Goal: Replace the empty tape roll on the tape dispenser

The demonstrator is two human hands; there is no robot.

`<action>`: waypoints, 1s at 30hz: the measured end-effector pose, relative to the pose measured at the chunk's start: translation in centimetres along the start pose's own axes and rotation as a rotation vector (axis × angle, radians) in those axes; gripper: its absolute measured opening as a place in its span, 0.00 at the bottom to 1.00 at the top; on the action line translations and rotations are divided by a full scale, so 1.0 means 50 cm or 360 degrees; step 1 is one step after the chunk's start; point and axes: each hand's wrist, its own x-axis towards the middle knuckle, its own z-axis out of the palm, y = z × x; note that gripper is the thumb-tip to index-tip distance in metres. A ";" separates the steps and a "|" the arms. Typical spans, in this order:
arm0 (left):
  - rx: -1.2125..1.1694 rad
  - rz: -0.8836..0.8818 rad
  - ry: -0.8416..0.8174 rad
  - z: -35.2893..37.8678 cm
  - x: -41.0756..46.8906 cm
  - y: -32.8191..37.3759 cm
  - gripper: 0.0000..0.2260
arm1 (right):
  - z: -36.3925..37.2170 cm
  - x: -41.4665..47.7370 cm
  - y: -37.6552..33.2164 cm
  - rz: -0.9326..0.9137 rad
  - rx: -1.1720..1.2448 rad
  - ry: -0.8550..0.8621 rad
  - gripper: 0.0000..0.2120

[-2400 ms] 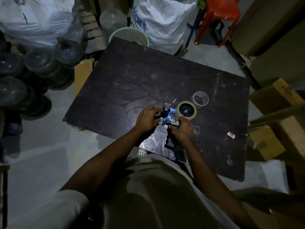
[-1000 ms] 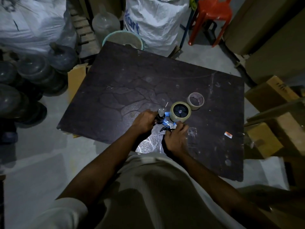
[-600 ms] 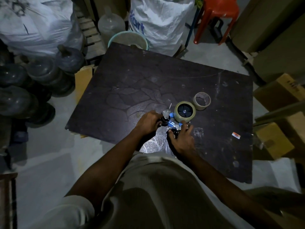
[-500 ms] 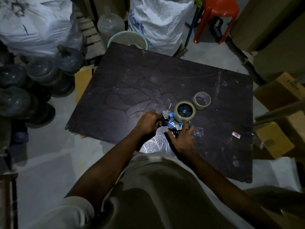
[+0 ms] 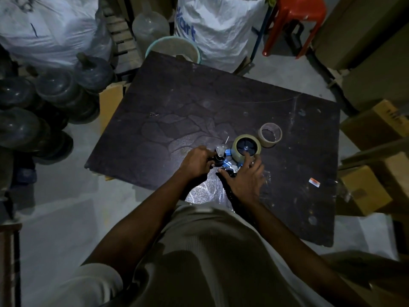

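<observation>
A blue and black tape dispenser point(image 5: 225, 161) lies on a dark board point(image 5: 199, 107) near its front edge. A full roll of beige tape point(image 5: 246, 147) sits on the dispenser's black hub. My left hand point(image 5: 197, 161) is closed on the dispenser's left end by the roller. My right hand point(image 5: 245, 178) rests over the dispenser's near side, fingers spread, with fingertips touching the roll's edge. The empty tape core point(image 5: 270, 135), a thin brownish ring, lies on the board just right of the roll.
A small orange and white scrap point(image 5: 314, 182) lies on the board's right side. Crinkled clear plastic point(image 5: 203, 191) hangs at the front edge. Dark water jugs point(image 5: 55, 89) crowd the left, cardboard boxes point(image 5: 374, 127) the right, and white sacks point(image 5: 219, 25), a bucket and a red stool the back.
My right hand has opened its fingers and slid up from the dispenser's handle side to the edge of the tape roll. My left hand has kept its hold.
</observation>
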 end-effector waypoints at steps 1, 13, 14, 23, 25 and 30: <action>-0.0001 -0.0005 -0.0001 0.001 0.001 -0.001 0.08 | -0.001 0.013 -0.001 -0.0024 -0.0064 0.0003 0.53; -0.0027 -0.0039 -0.0033 -0.013 0.009 -0.006 0.12 | -0.001 0.045 0.019 -0.0012 0.0333 0.0008 0.54; -0.0011 -0.0016 -0.0074 -0.014 0.013 -0.013 0.12 | -0.004 0.039 0.024 -0.0007 0.0378 0.0017 0.54; -0.0801 -0.0497 0.0153 -0.025 -0.001 -0.042 0.11 | -0.011 0.009 0.057 0.0471 0.1307 -0.0423 0.44; -0.0995 -0.0667 0.0228 -0.017 -0.008 -0.049 0.18 | -0.011 0.002 0.056 0.0663 0.1625 -0.0666 0.40; -0.1640 -0.1465 -0.0429 -0.003 0.002 -0.043 0.32 | -0.038 -0.008 0.047 0.0892 0.2008 -0.0932 0.22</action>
